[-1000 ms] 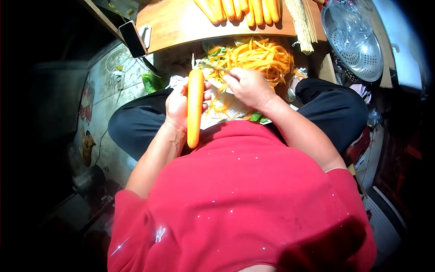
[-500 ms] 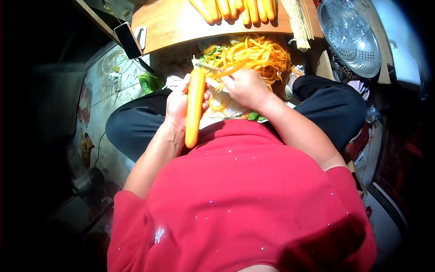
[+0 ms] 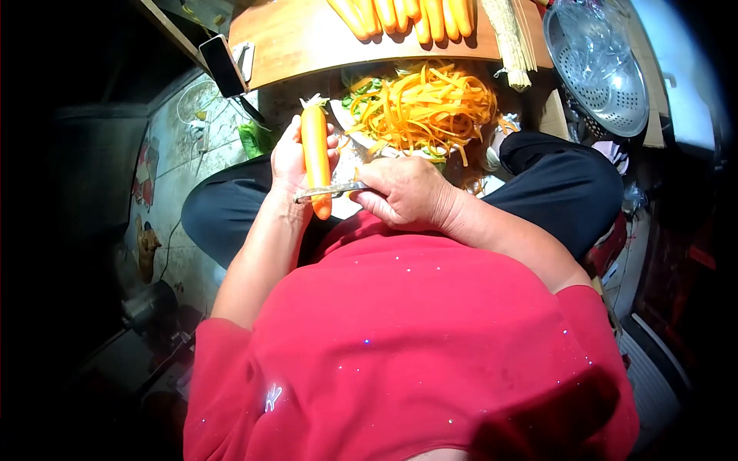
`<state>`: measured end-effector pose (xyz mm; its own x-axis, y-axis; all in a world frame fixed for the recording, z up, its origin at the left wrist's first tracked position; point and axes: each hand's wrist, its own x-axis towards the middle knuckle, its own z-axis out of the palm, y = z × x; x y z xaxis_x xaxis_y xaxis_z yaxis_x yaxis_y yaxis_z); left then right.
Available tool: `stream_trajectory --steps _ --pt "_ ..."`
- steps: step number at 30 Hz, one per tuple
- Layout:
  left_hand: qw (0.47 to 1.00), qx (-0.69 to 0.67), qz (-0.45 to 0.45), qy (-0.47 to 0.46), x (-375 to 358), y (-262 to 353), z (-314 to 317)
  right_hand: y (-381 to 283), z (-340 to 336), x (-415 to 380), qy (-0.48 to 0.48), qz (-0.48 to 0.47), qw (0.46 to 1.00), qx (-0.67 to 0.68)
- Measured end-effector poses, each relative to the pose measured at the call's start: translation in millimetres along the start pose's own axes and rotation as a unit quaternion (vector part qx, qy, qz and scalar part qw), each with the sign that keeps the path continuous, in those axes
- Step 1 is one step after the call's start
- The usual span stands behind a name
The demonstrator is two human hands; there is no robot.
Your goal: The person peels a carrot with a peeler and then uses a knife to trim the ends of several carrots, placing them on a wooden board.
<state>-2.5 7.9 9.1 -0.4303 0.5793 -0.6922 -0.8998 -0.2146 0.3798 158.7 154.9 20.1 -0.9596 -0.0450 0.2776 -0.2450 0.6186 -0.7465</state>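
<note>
A bright orange carrot (image 3: 315, 150) lies lengthwise in my left hand (image 3: 287, 160), whose fingers wrap round its upper part. Its stem end points away from me, and the tip comes toward my shirt. My right hand (image 3: 407, 190) is closed round the handle of a peeler (image 3: 338, 189). The peeler's head lies across the carrot near its tip. Beyond my hands, a big heap of orange carrot peelings (image 3: 430, 104) with some green leaves sits between my knees, below the table's edge.
Several carrots (image 3: 400, 17) lie in a row on the wooden table (image 3: 307, 50), beside a bundle of pale straw-like stalks (image 3: 511, 46). A phone (image 3: 221, 66) stands at the table's left corner. At the right is a metal colander (image 3: 615, 100) with clear plastic in it.
My right hand with the peeler has come back toward me, from the carrot's far end to near its tip. The carrot has shifted slightly away and left in my left hand.
</note>
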Motion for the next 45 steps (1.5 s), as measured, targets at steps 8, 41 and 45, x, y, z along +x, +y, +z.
stream_trajectory --steps 8,41,45 --pt "0.991 0.121 -0.012 0.048 -39 -28 37 46 -11 16 0.087 0.197 0.976 -0.039" --pt "0.998 0.059 -0.002 0.008 -24 -17 29 34 -18 16 0.076 0.261 0.962 0.039" --pt "0.999 0.033 -0.007 0.013 -21 -17 24 24 -14 13 0.093 0.178 0.978 0.052"
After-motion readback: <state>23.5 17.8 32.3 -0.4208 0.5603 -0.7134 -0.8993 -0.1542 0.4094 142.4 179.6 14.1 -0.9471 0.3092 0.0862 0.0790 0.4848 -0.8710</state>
